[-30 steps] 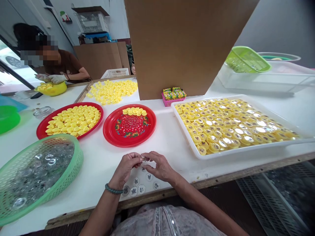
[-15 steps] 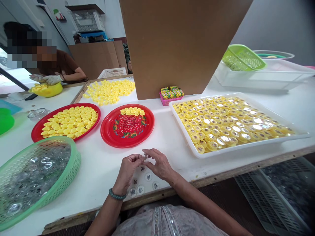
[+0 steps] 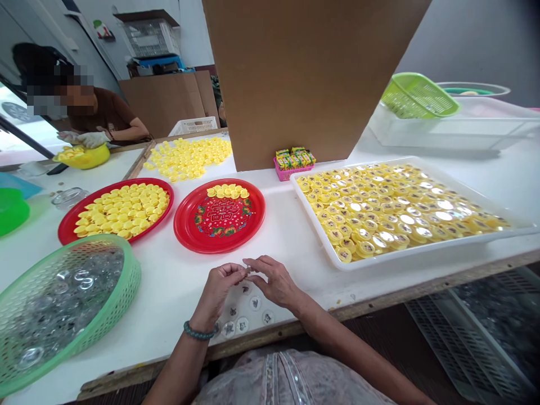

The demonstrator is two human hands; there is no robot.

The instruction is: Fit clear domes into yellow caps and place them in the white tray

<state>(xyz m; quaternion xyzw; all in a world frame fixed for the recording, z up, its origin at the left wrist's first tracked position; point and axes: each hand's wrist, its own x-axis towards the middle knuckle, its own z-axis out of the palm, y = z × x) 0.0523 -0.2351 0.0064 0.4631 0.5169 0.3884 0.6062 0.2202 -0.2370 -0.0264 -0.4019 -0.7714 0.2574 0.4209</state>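
Observation:
My left hand (image 3: 223,286) is closed in a pinch on a small clear plastic piece (image 3: 248,270), mostly hidden by the fingers. My right hand (image 3: 272,281) meets it from the other side, thumb and fingertips curved around the same piece. Just below the hands, several clear round discs with dark printed figures, such as this clear disc (image 3: 242,324), lie on the white table (image 3: 177,304). Beyond the hands is a red plate (image 3: 192,239) with a cluster of yellow cups (image 3: 228,192) at its far edge.
At left, a green basket (image 3: 134,281) holds clear domes; behind it a red tray (image 3: 67,230) carries yellow cups. At right, a white tray (image 3: 337,264) is filled with yellow capped pieces. A cardboard panel (image 3: 307,79) stands ahead. A gloved co-worker (image 3: 109,112) sits far left beside a yellow bowl (image 3: 90,158).
Both hands stay nearly in place, with only slight finger movement around the small piece. The view shifts a little, and the co-worker's hands lower toward the yellow bowl.

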